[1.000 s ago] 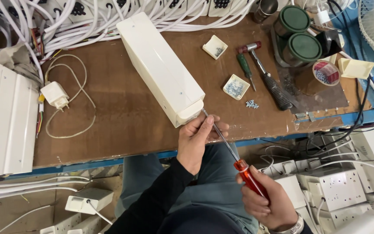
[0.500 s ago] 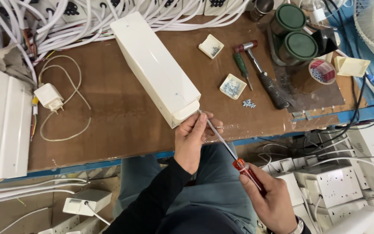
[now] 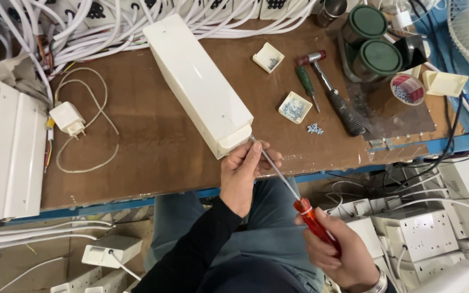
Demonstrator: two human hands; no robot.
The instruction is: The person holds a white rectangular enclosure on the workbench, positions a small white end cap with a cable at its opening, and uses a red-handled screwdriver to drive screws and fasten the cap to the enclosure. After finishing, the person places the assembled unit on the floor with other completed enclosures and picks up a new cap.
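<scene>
Two hands busy: right hand (image 3: 338, 255) clenches screwdriver (image 3: 294, 198), shaft aimed up-left at box (image 3: 199, 84) end; left hand (image 3: 242, 173) pinches tip.

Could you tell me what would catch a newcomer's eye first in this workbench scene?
The long white box lying slantwise on the brown bench stands out first. At its near end, the right hand holds a red-handled screwdriver, while the left hand steadies the shaft. White cables pile along the far edge.

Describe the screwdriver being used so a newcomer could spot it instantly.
Start at the long cream box lying slantwise on the brown bench. From its near end a thin steel shaft runs down to the right hand. That red-handled screwdriver differs from the green-handled one lying by the hammer.
</scene>
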